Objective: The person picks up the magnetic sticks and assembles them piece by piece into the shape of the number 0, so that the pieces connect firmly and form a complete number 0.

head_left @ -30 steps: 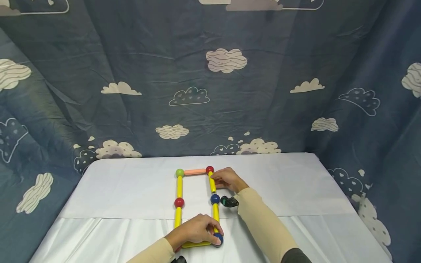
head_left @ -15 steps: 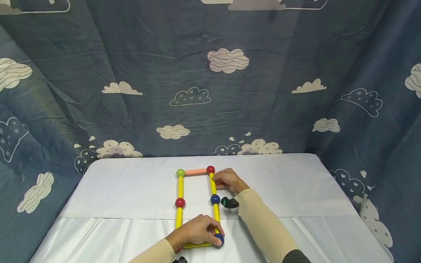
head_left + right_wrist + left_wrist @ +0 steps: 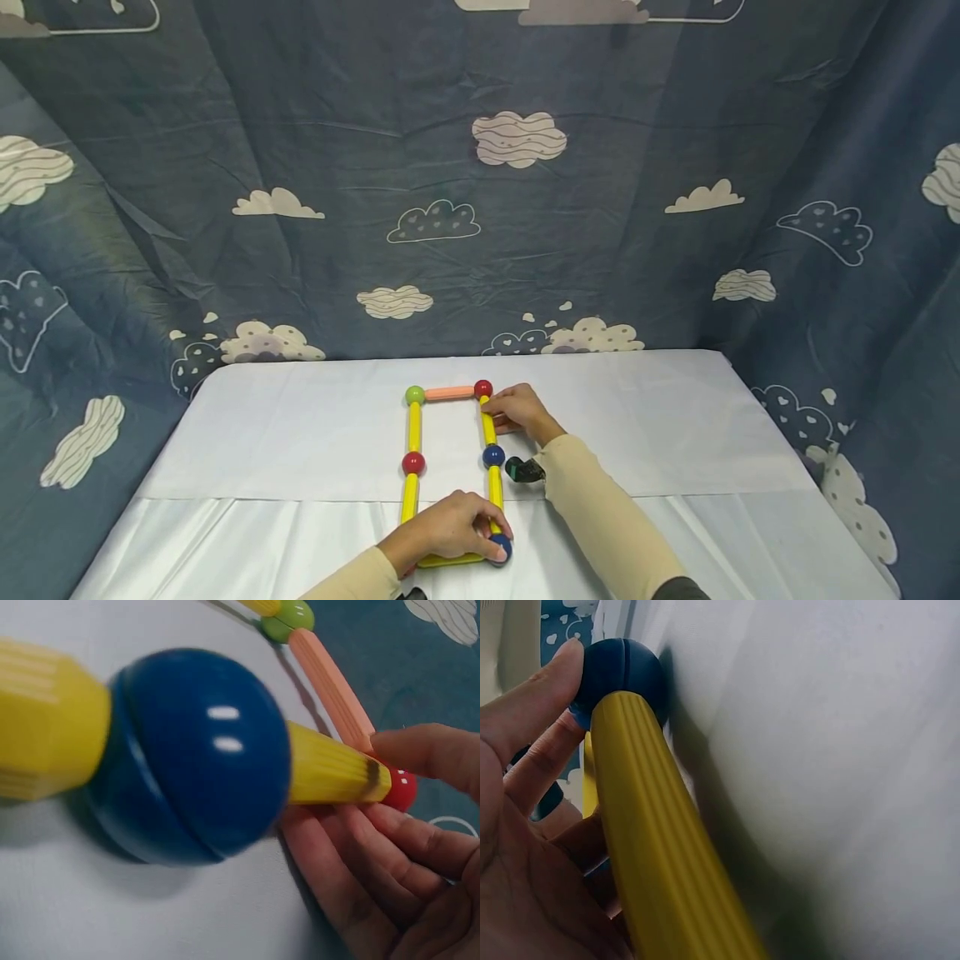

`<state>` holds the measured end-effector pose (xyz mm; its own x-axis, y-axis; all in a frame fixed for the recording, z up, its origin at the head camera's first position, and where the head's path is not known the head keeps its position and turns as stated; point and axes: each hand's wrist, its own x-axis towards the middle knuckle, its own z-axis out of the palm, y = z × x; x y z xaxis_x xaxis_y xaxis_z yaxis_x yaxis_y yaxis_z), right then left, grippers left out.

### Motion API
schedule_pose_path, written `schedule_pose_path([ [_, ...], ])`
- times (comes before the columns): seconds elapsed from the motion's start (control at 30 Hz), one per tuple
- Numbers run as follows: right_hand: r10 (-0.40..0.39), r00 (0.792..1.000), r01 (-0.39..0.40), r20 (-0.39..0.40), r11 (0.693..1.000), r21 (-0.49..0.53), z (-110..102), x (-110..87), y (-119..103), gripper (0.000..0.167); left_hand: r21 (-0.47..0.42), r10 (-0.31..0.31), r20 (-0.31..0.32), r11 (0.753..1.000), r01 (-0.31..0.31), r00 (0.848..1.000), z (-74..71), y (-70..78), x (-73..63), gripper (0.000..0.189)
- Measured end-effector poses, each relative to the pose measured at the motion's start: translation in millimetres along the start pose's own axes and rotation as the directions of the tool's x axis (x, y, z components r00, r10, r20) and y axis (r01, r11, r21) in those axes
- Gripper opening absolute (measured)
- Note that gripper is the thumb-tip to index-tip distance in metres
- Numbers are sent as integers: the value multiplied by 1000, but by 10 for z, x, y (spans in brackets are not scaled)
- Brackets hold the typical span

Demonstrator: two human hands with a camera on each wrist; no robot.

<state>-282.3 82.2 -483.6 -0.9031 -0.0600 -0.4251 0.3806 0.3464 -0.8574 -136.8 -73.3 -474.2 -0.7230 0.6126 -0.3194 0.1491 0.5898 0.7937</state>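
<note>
Yellow rods and coloured balls form a long rectangle on the white cloth. My left hand (image 3: 453, 527) pinches the blue ball (image 3: 634, 671) at its near right corner, thumb and index finger against it. At the far right, my right hand (image 3: 523, 412) pinches a yellow rod (image 3: 330, 769) between thumb and fingers, close to a red ball (image 3: 483, 389). This rod's near end meets the middle blue ball (image 3: 195, 750). A salmon rod (image 3: 450, 393) joins the red ball to a green ball (image 3: 415, 396). My left hand and wrist mostly hide the near left corner.
On the rectangle's left side, another red ball (image 3: 413, 463) sits between two yellow rods. A yellow rod (image 3: 453, 562) runs along the near side. The white cloth (image 3: 645, 417) covers the table, and a dark blue cloud-patterned curtain (image 3: 592, 250) hangs behind and at both sides.
One second ago a small gap showed between the right hand's rod and the middle blue ball; now they meet. The far part of the rectangle has shifted slightly right in view. Both hands keep their grips.
</note>
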Motion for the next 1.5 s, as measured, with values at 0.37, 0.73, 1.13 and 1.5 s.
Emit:
schedule_pose_path([
  [0.37, -26, 998, 23, -57, 998, -52, 72, 33, 73, 27, 25, 2, -254, 1000, 4, 967, -419, -129, -135, 35],
  [0.73, 5, 997, -8, -80, 999, -38, 46, 23, 90, 30, -90, -330, -550, 937, 339, 767, -1276, -707, 256, 51],
  [1.13, -8, 995, 7, -98, 1000, -13, 90, -10, 92, 27, -184, -310, -516, 950, 251, 798, -1471, -852, 478, 31],
  [1.5, -14, 994, 13, -106, 1000, -6, 72, 0, 91, 22, -138, -318, -469, 948, 288, 824, -1559, -845, 557, 32],
])
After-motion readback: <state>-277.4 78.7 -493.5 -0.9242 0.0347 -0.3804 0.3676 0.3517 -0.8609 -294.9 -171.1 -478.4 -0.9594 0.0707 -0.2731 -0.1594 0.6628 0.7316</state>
